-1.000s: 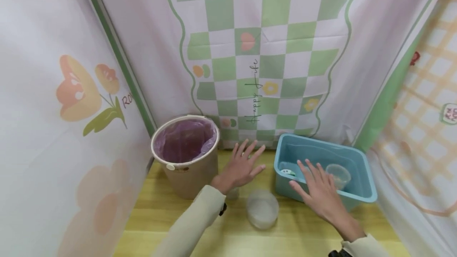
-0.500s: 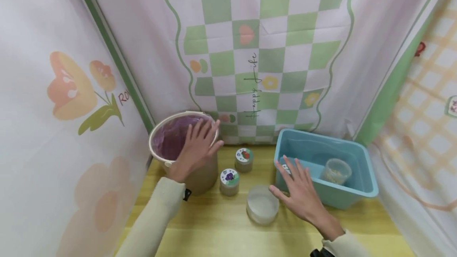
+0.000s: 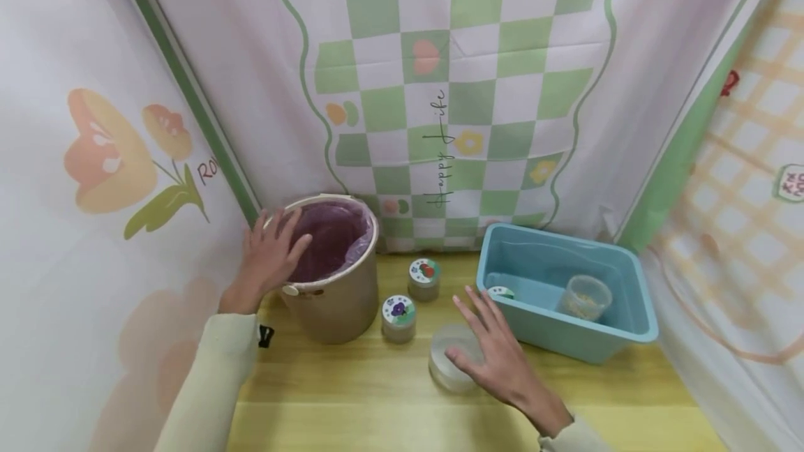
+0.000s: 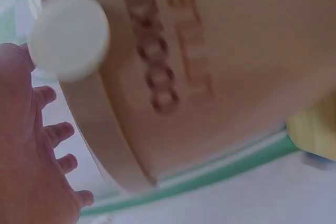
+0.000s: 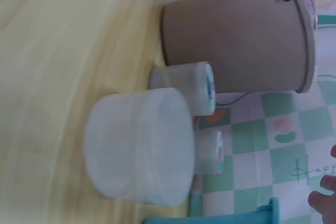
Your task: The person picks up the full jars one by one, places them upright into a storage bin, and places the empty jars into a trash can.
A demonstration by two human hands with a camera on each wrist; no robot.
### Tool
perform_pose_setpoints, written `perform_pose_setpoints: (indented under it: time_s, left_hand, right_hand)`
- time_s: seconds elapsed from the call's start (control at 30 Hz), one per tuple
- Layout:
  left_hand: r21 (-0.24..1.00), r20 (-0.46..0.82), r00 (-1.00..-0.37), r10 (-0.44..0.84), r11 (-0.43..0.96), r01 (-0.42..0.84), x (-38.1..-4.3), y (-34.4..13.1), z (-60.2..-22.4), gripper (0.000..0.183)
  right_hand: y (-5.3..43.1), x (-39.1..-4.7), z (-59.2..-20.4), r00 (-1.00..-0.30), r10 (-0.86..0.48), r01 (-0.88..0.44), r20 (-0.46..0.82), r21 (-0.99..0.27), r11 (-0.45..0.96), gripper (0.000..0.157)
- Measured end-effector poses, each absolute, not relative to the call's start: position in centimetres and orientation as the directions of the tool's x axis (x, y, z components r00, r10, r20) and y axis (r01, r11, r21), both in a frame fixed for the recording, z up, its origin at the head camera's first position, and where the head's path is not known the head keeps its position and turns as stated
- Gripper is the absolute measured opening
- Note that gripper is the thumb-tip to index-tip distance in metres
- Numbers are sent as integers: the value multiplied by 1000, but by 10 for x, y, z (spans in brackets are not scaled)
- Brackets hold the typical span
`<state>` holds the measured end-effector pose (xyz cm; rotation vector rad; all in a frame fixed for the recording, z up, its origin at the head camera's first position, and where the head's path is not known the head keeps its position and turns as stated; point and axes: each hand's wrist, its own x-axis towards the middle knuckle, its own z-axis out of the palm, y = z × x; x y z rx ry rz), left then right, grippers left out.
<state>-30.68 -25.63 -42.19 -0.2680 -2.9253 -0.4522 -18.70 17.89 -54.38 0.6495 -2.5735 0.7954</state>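
My left hand, fingers spread, is at the left rim of a beige trash bin lined with a purple bag. In the left wrist view its fingers lie along the rim beside a white round button. My right hand, fingers straight and apart, hovers over a round translucent lidded container, overlapping it in the head view. Between bin and container stand two small jars, one with a purple-flower lid and one with a red-fruit lid.
A blue plastic basin stands at the right, holding a clear cup with small bits inside and a white-and-green lidded item. Printed curtains close off the back and both sides of the wooden table.
My left hand has swept left, from over the jars across the bin's mouth to its left rim, uncovering both jars. My right hand has drifted left from the basin to above the round container.
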Motion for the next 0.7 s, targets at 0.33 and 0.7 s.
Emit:
perform_pose_setpoints:
  time_s: [0.33, 0.7]
  left_hand:
    - [331, 82, -994, 76, 939, 99, -301, -291, -435, 86]
    - [387, 0, -999, 49, 921, 45, -301, -292, -443, 87]
  right_hand:
    - [175, -189, -579, -839, -304, -506, 450, -445, 738, 88]
    - [175, -198, -644, -854, -221, -443, 471, -434, 784, 97]
